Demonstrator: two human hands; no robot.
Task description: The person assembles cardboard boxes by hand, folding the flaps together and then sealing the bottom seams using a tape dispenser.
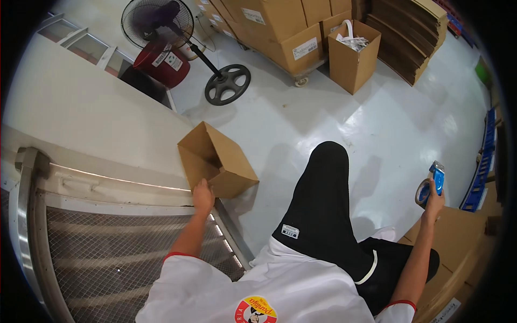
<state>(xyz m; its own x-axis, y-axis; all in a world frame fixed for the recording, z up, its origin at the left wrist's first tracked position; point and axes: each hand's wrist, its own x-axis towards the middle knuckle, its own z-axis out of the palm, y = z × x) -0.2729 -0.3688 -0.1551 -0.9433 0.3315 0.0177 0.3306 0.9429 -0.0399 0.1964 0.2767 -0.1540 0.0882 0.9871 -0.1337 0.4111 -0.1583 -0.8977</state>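
My left hand (203, 197) grips the near edge of an open, empty-looking cardboard box (232, 169), its fingers partly hidden inside the rim. The box tilts with its opening toward the left, beside the pale wall. Out to the right, my right hand (435, 201) is closed around a blue tape dispenser (438, 177) with a roll of tape (424, 192) on it. The dispenser is held up, well apart from the box.
A fan (226, 84) and a red bucket (168, 64) stand at the far left. Stacked cartons (280, 27) rest on a wheeled dolly, beside an open scrap-filled box (353, 64) and flattened cardboard (404, 40). Metal mesh (118, 253) lies near left; more cartons (458, 237) are at right.
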